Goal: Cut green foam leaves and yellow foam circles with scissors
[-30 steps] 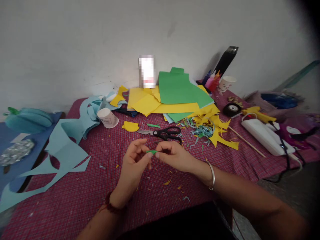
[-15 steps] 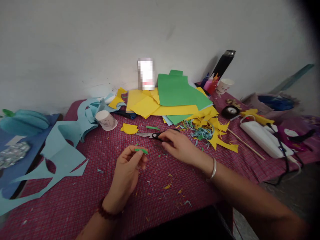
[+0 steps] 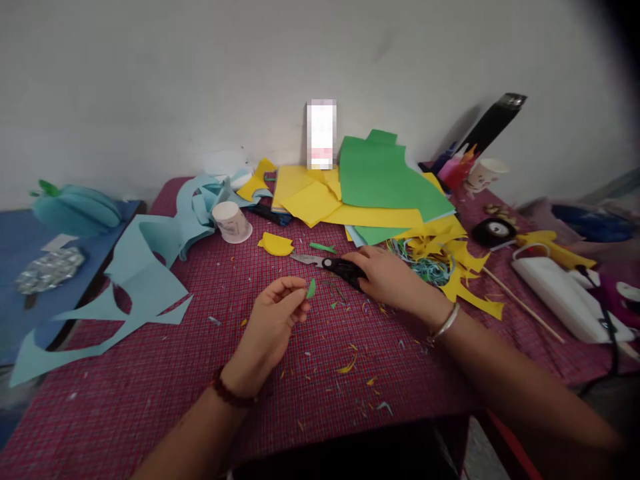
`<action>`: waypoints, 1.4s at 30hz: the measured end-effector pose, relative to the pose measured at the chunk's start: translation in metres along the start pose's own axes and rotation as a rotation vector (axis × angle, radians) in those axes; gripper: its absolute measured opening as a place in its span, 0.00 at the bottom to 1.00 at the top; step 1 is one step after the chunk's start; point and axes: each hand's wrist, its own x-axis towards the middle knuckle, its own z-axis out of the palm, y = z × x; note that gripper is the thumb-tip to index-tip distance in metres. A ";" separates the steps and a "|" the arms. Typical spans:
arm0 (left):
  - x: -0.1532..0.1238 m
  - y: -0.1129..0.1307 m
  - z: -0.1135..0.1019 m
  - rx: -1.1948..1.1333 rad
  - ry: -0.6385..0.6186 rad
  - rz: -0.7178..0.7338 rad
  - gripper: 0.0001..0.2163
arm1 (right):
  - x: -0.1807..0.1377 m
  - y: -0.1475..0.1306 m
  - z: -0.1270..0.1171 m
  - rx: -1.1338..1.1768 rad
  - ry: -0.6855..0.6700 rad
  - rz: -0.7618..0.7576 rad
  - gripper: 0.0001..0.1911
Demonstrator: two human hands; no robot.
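Note:
A small green paper piece [image 3: 311, 289] is pinched upright between the thumb and fingers of my left hand [image 3: 277, 320], a little above the tablecloth. My right hand [image 3: 393, 277] has its fingers closed about the black handles of the scissors [image 3: 345, 268]. These lie almost flat, blades pointing left, and part of the handles is hidden under the fingers. Near the blade tips sits a yellow cut paper shape [image 3: 277, 245] with a rounded edge. Just behind the scissors lies a narrow green paper strip [image 3: 323, 247].
Light blue paper scraps [image 3: 145, 273] spread over the left side, beside an upturned paper cup [image 3: 233, 221]. Green sheets [image 3: 390, 177] and yellow sheets [image 3: 310, 203] lie at the back. Paper shreds [image 3: 433, 270], a wooden stick [image 3: 523, 307] and a white power strip [image 3: 570, 300] are on the right.
My left hand has turned the green piece from lying flat to upright. My right hand has slid rightward along the scissors, showing more of the handles. The view has shifted slightly.

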 end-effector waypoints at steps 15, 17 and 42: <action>0.026 0.027 -0.026 0.897 0.089 0.332 0.03 | -0.009 0.009 -0.005 1.390 0.114 0.284 0.23; 0.028 0.030 -0.029 0.927 0.077 0.330 0.03 | -0.011 0.006 -0.008 1.476 0.085 0.291 0.21; 0.000 0.014 0.007 0.183 0.051 0.353 0.13 | -0.028 -0.027 -0.012 1.547 -0.082 0.034 0.30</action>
